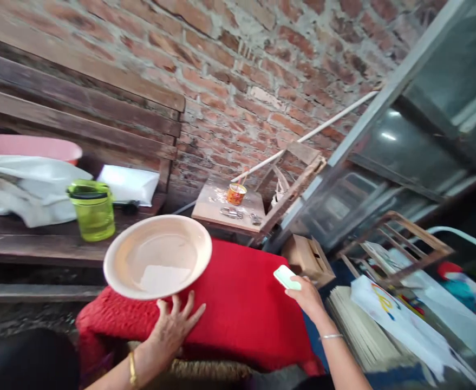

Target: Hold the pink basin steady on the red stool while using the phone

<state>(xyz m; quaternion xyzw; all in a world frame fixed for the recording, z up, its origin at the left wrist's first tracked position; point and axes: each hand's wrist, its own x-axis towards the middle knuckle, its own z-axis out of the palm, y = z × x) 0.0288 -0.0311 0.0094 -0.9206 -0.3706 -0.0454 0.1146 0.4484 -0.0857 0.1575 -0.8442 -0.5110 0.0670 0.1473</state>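
A cream basin (119,276) stands on the red cloth (238,292), with a pale rectangular patch visible in its bottom. My left hand (175,322), with a gold bracelet at the wrist, lies open at the basin's near side. Its fingers are spread over the cloth, and the fingertips reach close to the rim; whether they touch it I cannot tell. My right hand (305,295), with a silver bangle, is closed around a pale green phone (286,277) above the cloth's right edge.
On the wooden bench (99,254) at left stand a green lidded jug (93,214), a white packet (130,183) and a pink tub (26,147). A small table (205,206) by the brick wall bears an orange tub (236,194). At right are a cardboard box (305,254) and stacked sheets (357,325).
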